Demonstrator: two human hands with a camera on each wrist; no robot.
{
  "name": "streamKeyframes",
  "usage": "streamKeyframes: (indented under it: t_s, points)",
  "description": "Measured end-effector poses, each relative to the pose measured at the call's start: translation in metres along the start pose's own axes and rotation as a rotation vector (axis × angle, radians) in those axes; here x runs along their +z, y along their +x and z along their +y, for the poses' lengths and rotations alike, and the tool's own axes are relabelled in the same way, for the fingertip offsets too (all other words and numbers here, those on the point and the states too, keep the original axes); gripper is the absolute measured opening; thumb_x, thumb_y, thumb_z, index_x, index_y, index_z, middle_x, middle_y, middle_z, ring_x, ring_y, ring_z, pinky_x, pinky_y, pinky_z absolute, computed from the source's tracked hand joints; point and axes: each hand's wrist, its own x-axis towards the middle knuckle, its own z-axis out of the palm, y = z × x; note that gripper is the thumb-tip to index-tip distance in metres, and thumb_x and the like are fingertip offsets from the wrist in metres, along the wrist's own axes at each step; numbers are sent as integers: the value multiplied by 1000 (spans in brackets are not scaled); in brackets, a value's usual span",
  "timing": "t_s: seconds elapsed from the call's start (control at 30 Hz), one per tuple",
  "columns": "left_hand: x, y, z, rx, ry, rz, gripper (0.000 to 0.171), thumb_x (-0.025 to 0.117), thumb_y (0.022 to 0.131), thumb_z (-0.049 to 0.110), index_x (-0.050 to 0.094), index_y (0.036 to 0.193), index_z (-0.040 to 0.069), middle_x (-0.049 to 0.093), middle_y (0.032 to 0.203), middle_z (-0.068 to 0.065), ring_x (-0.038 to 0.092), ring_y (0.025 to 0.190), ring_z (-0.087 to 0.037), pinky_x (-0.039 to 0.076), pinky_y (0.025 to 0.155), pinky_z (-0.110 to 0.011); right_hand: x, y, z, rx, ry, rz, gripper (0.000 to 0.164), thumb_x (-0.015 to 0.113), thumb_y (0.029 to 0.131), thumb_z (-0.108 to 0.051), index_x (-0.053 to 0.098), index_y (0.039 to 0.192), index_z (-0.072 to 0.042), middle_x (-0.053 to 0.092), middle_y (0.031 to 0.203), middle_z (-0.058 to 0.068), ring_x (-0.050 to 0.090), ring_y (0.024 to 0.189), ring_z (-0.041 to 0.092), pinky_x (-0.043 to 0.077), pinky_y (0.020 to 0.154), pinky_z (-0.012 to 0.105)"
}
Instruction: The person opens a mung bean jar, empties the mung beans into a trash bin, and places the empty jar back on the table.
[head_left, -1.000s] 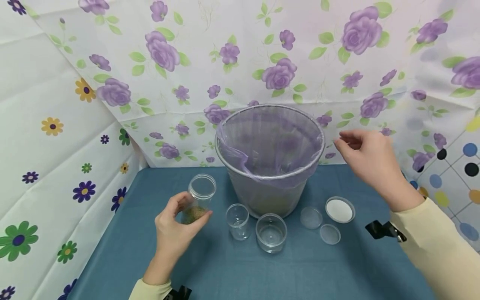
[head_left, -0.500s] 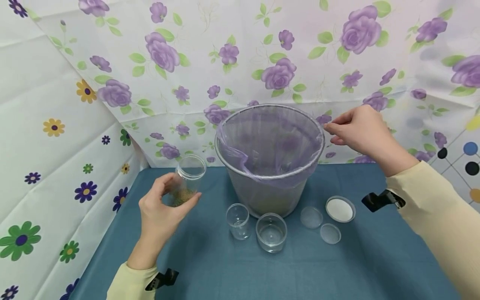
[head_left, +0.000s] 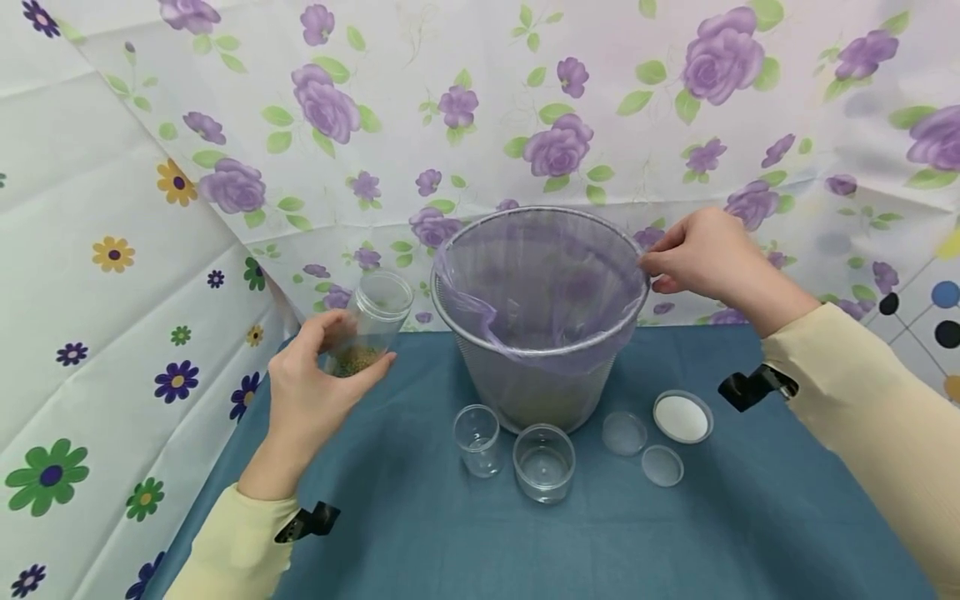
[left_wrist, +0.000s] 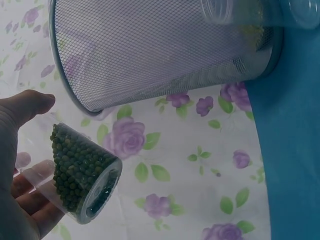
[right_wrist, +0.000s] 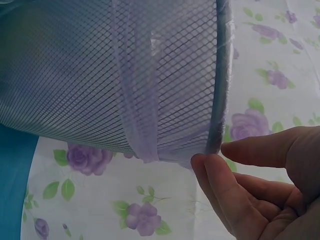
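Observation:
My left hand (head_left: pixel 307 383) grips a clear plastic jar (head_left: pixel 375 321) without a lid, held in the air left of the mesh trash can (head_left: pixel 528 387) and tilted slightly toward it. Small green beans (left_wrist: pixel 77 170), like mung beans, fill the jar's lower part in the left wrist view. A sheer purple bag (head_left: pixel 487 321) lines the can and folds over its rim. At the can's right side, my right hand (head_left: pixel 708 258) pinches the rim between thumb and fingers, as the right wrist view shows up close.
In front of the can stand two clear open jars, a narrow one (head_left: pixel 477 442) and a wider one (head_left: pixel 543 467). To their right lie two clear lids (head_left: pixel 623 434) and a white-lined lid (head_left: pixel 681 418). A flowered sheet (head_left: pixel 480 167) hangs behind the blue table (head_left: pixel 480 550).
The left hand has raised the jar up and to the left, then tilted it a little rightward. My right hand has moved left onto the can's rim and now pinches it.

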Motion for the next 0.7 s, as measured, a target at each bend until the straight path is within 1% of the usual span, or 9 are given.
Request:
streamKeyframes:
  t_s: [0.17, 0.3, 0.43, 0.57, 0.6, 0.7]
  points:
    - [-2, 15, 1, 26, 29, -53, 61, 84, 65, 34, 59, 116, 12, 67, 103, -2, 65, 92, -12, 53, 78, -28, 2, 4, -3, -10, -50, 2, 29, 66, 84, -31, 75, 92, -5, 73, 75, 7, 69, 64, 14, 55, 67, 36]
    - [-2, 27, 2, 60, 36, -80, 61, 83, 65, 34, 59, 117, 11, 67, 104, -4, 66, 94, -15, 54, 80, -31, 3, 6, -5, -7, -60, 2, 28, 66, 83, -27, 75, 90, -3, 72, 69, 6, 68, 64, 15, 55, 64, 33]
    - [0, 39, 3, 100, 62, -110, 62, 83, 66, 33, 58, 117, 10, 67, 105, -6, 66, 95, -18, 54, 82, -36, 2, 8, -7, -2, -72, -4, 27, 65, 83, -27, 76, 88, -2, 71, 66, 5, 68, 61, 14, 53, 59, 29]
    - [3, 53, 5, 139, 89, -126, 61, 83, 66, 33, 58, 115, 8, 68, 102, -8, 66, 94, -21, 54, 81, -40, 1, 10, -8, 14, -6, -36, 27, 65, 83, -22, 74, 89, 3, 71, 67, 7, 69, 61, 17, 57, 61, 30]
    - [3, 56, 5, 148, 94, -126, 61, 83, 66, 33, 59, 115, 8, 68, 102, -8, 65, 94, -21, 54, 80, -40, 0, 11, -8, 19, 22, -49, 27, 65, 83, -21, 73, 90, 4, 71, 68, 8, 70, 62, 18, 58, 62, 31]
    - [5, 63, 7, 166, 115, -115, 61, 83, 66, 33, 61, 117, 10, 69, 103, -8, 65, 94, -21, 54, 80, -41, -1, 13, -9, 29, 59, -70, 26, 66, 82, -18, 73, 89, 6, 71, 69, 8, 70, 63, 19, 58, 63, 31]
